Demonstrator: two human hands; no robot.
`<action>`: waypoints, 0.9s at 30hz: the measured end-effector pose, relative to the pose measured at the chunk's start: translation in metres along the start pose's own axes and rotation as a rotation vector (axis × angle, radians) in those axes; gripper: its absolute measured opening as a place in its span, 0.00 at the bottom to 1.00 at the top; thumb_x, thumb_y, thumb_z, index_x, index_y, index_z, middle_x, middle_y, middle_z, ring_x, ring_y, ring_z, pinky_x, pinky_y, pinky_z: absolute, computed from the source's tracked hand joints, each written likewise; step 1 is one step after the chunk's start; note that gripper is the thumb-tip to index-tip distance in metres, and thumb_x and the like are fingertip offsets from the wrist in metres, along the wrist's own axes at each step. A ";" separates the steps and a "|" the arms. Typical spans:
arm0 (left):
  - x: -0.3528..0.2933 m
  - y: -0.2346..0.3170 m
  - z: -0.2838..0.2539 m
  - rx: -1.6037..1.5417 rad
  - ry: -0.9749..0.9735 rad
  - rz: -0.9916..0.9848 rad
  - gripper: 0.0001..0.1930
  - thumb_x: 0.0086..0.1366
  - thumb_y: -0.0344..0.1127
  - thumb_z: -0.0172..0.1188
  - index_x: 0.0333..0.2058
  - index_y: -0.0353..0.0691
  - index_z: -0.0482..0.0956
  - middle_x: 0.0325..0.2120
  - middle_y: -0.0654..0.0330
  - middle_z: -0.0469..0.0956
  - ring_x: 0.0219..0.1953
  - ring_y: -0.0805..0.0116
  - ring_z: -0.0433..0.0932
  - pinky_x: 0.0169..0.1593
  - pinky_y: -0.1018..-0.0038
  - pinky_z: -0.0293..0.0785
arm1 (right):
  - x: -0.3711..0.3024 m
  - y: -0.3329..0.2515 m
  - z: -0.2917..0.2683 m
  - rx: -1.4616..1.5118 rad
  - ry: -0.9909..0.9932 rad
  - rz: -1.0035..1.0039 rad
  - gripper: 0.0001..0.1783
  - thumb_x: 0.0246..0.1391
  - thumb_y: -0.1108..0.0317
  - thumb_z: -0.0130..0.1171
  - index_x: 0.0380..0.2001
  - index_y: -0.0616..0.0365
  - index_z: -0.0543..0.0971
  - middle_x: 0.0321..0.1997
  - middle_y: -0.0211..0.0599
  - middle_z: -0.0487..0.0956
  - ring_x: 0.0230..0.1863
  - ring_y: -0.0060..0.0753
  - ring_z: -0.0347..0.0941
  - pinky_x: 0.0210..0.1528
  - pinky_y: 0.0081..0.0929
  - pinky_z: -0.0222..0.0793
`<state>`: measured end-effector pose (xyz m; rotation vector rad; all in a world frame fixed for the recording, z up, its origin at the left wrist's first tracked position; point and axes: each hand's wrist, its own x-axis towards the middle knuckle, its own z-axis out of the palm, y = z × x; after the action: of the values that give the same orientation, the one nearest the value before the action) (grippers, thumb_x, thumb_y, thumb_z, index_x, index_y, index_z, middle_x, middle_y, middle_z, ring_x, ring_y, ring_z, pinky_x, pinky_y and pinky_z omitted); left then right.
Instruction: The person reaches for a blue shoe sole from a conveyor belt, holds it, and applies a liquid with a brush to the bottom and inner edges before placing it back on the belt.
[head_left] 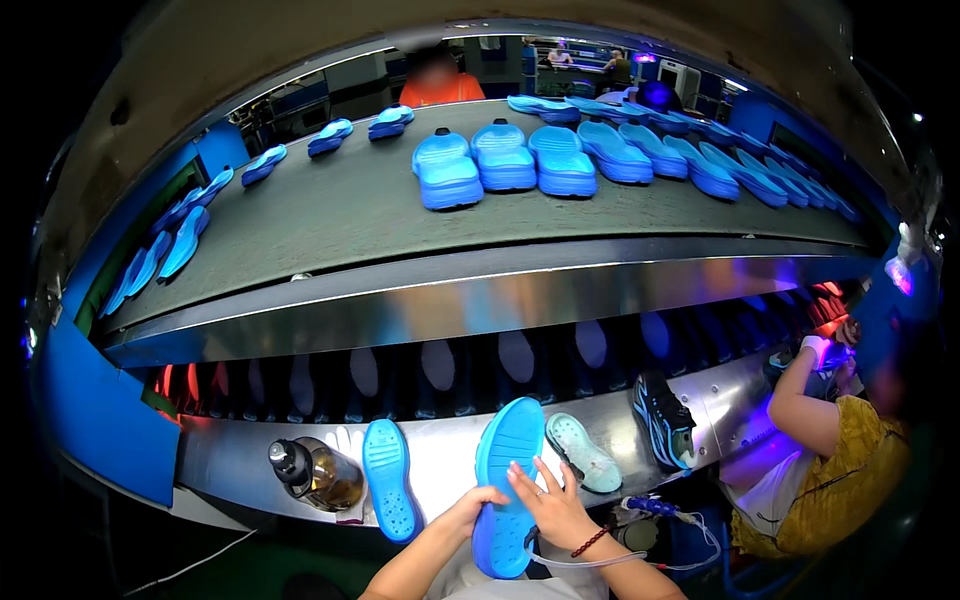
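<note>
A blue shoe sole stands tilted in front of me, its hollow upper side facing me. My left hand grips its left edge, thumb on the rim and the other fingers hidden. My right hand lies on the sole's right half with fingers stretched and spread. A thin clear tube passes below the right hand; its end there is partly hidden. On the metal ledge, another blue sole lies to the left and a pale green insole-shaped piece to the right.
A dark pump bottle stands by a white glove. A black and blue shoe upper sits farther right. Many blue soles rest on the conveyor belt beyond. A co-worker in yellow works at the right.
</note>
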<state>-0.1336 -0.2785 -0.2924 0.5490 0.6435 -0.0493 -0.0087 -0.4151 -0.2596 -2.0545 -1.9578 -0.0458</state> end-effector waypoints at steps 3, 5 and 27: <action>0.004 -0.003 -0.011 -0.090 -0.060 -0.008 0.14 0.47 0.30 0.52 0.34 0.29 0.73 0.27 0.52 0.76 0.28 0.63 0.77 0.35 0.71 0.75 | -0.004 -0.002 0.004 0.031 -0.022 0.006 0.32 0.48 0.73 0.45 0.60 0.50 0.55 0.64 0.30 0.55 0.63 0.40 0.52 0.58 0.51 0.42; 0.003 -0.006 -0.009 -0.112 -0.037 0.040 0.14 0.47 0.30 0.51 0.34 0.29 0.73 0.27 0.52 0.76 0.28 0.64 0.77 0.35 0.71 0.75 | -0.006 -0.003 0.002 0.006 -0.032 0.001 0.31 0.49 0.72 0.44 0.60 0.49 0.56 0.64 0.30 0.56 0.62 0.38 0.54 0.58 0.51 0.43; 0.009 0.036 0.009 -0.181 -0.263 0.382 0.47 0.51 0.74 0.29 0.59 0.40 0.52 0.52 0.42 0.62 0.52 0.48 0.65 0.54 0.54 0.61 | -0.007 0.059 -0.040 0.899 0.462 0.281 0.22 0.51 0.56 0.53 0.39 0.67 0.74 0.41 0.48 0.75 0.41 0.39 0.73 0.44 0.28 0.70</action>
<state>-0.1139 -0.2510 -0.2748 0.4728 0.2758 0.2897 0.0558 -0.4325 -0.2349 -1.4954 -1.0885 0.3290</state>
